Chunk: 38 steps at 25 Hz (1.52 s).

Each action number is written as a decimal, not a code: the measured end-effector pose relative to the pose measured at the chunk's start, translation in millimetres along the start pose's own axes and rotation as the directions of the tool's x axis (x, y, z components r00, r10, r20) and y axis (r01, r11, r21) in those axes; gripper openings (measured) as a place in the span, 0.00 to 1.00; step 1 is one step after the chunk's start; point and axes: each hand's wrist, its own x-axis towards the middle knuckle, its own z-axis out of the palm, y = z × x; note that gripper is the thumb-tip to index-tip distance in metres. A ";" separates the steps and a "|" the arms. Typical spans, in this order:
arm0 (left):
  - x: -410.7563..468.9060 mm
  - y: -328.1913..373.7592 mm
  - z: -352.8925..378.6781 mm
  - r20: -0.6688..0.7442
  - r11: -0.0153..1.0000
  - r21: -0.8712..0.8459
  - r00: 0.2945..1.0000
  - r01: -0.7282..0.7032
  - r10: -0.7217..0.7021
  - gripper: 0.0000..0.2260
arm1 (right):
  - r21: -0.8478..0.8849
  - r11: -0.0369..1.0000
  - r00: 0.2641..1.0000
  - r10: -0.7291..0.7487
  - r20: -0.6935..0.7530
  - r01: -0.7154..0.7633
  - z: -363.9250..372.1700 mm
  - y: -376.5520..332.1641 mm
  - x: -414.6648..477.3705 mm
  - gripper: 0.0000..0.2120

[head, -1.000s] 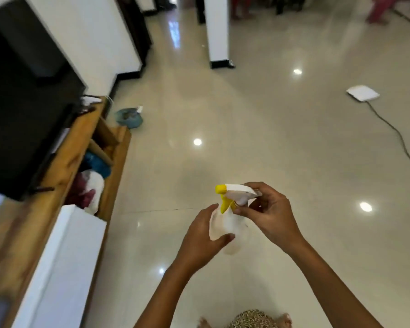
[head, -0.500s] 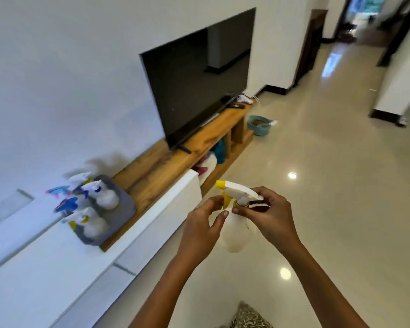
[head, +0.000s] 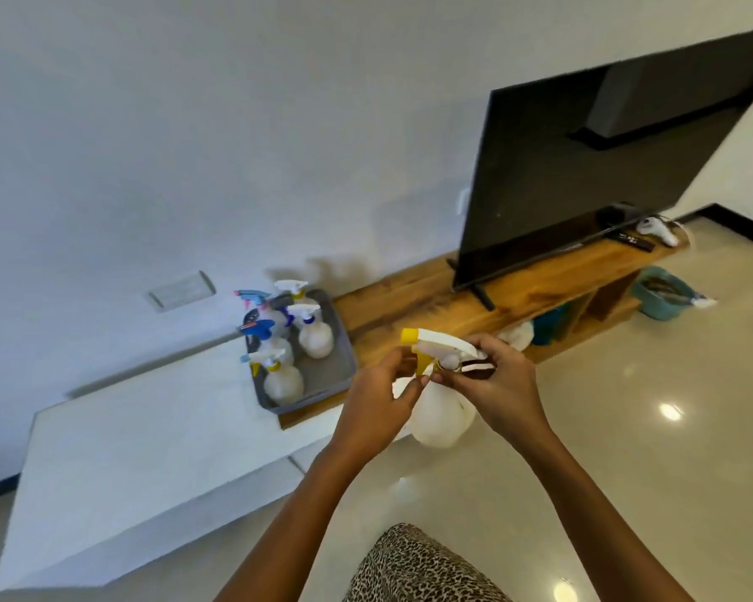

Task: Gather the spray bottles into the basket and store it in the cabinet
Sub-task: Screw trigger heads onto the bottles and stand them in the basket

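I hold a white spray bottle [head: 442,412] with a yellow nozzle and trigger in front of me, above the floor. My right hand [head: 503,382] grips its neck and sprayer head. My left hand [head: 377,404] pinches the bottle at the yellow trigger. A grey basket [head: 344,341] sits on the low unit to the left, where the white cabinet [head: 148,449] meets the wooden top. Several spray bottles stand in it, one with a white head [head: 314,334], one with a yellow collar [head: 281,378], others with blue heads [head: 259,330].
A large black TV [head: 592,167] stands on the wooden TV bench [head: 540,280], with a remote and a white device at its far end. Bags fill the open shelf below. A teal bowl [head: 661,295] lies on the glossy tiled floor.
My view has swung left from the open floor to the wall, cabinet and basket. Both hands keep hold of the bottle; my left hand has shifted from its body up to the trigger.
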 end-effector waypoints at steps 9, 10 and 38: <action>90.6 -73.7 -70.5 -0.189 0.960 0.003 0.943 0.279 -0.273 0.14 | -0.168 0.982 0.958 -0.039 0.283 0.090 117.1 -7.6 146.1 0.21; 98.0 -85.2 -79.6 -0.197 0.954 0.000 0.936 0.299 -0.293 0.15 | -0.188 0.979 0.950 -0.019 0.310 0.081 133.2 -6.8 158.0 0.21; 190.1 -266.9 -215.9 -0.115 0.841 0.064 0.841 0.538 -0.529 0.11 | -0.694 0.659 0.756 0.288 0.588 0.289 367.6 122.5 252.8 0.12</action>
